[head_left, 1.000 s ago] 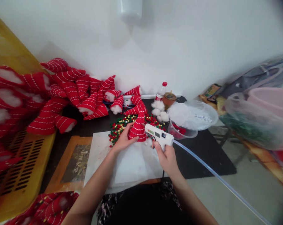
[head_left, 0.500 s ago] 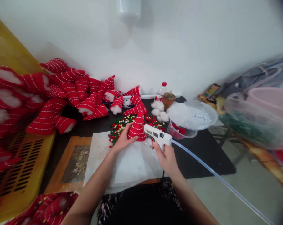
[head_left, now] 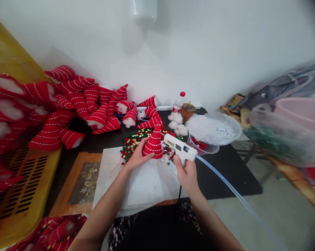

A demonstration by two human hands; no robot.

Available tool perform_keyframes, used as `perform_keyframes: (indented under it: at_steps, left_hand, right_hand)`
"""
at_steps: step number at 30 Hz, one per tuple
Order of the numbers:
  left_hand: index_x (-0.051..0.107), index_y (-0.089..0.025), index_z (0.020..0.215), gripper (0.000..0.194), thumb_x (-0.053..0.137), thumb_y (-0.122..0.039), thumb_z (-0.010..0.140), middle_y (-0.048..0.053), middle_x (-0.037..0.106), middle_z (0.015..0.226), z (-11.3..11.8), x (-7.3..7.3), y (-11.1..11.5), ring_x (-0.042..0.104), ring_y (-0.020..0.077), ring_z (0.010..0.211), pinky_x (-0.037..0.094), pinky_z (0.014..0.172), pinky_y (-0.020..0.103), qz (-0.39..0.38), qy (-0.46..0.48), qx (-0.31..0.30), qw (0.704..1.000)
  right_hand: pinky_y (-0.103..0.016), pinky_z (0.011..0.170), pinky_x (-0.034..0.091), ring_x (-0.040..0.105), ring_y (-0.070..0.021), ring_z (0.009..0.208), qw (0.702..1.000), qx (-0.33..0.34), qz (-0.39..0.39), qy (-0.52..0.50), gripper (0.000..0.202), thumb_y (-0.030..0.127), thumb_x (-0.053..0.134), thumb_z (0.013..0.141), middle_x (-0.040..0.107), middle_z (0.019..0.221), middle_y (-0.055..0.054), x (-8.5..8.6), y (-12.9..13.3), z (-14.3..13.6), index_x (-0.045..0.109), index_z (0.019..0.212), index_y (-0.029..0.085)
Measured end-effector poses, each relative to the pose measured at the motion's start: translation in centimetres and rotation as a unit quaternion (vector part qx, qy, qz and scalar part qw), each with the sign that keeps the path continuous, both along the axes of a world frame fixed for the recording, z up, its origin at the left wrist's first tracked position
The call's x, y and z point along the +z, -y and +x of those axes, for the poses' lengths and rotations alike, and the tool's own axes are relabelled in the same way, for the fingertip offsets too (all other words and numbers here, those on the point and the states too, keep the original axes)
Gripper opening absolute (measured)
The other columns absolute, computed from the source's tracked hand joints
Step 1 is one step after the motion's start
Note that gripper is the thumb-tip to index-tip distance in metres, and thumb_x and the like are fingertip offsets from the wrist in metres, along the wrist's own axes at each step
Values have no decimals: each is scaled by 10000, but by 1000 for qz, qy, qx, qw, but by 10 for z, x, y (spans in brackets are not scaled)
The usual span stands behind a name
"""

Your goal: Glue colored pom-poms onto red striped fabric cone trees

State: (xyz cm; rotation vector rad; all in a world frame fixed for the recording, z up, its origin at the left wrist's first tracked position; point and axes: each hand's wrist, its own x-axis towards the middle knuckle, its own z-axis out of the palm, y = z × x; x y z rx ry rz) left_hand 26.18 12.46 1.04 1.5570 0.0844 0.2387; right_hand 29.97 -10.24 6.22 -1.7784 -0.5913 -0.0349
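A red cone-shaped hat with white dashed stripes (head_left: 153, 143) stands upright over the white sheet (head_left: 144, 184). My left hand (head_left: 139, 156) grips its left side and lower front, thumb across the base. My right hand (head_left: 186, 172) is closed round the handle of a white glue gun (head_left: 179, 146), whose nozzle end points at the hat from the right. A clear bluish tube (head_left: 225, 183) runs from the gun's rear. Behind the hat lie many small red, green and yellow pompoms (head_left: 132, 141).
Striped red hats stuffed with white fluff (head_left: 79, 101) are heaped at left, by a yellow crate (head_left: 39, 184). Behind right are a bottle (head_left: 177, 103), brown cup (head_left: 188, 111), cotton balls (head_left: 181, 129) and a clear tub (head_left: 204, 148). A pink basin (head_left: 301, 111) is far right.
The glue gun, with my right hand, has shifted slightly right, and its nozzle end is a little farther from the hat. The hat and my left hand have hardly moved.
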Motion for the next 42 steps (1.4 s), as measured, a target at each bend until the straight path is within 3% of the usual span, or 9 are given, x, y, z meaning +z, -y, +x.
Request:
perform_keyframes:
  at_steps: [7,19,36,42]
  left_hand:
    - [471,-207,1416,792,847,-453,763,156,573,1420,0,2,-1,586,353,1297,474,1096,472,14,7,-1,1000]
    - [479,-211,1413,775,846,-438,769,153,568,1427,-1,5,0,573,354,1309,471,1096,460,8,10,-9,1000]
    - [450,-200,1415,785,835,-448,779,161,557,1443,0,0,-2,568,354,1326,459,1118,472,22,13,-2,1000]
    - [466,-218,1427,793,847,-434,766,143,572,1454,0,-4,-3,579,343,1322,477,1108,449,-33,10,7,999]
  right_hand:
    - [-391,808,555,710,-269,856,1000,-20,-6,20,301,482,555,995,775,923,-109,-2,-7,3,683,930,217]
    - [-363,689,529,689,-256,747,1000,-23,-1,12,319,513,556,992,740,792,-87,-2,-9,4,619,854,232]
    - [-386,845,544,723,-270,908,999,-49,-3,19,294,479,598,970,775,981,-125,-10,-8,5,674,975,195]
    - [-383,889,553,722,-250,907,995,-71,52,-37,377,522,555,994,775,963,-116,-3,-3,4,714,964,181]
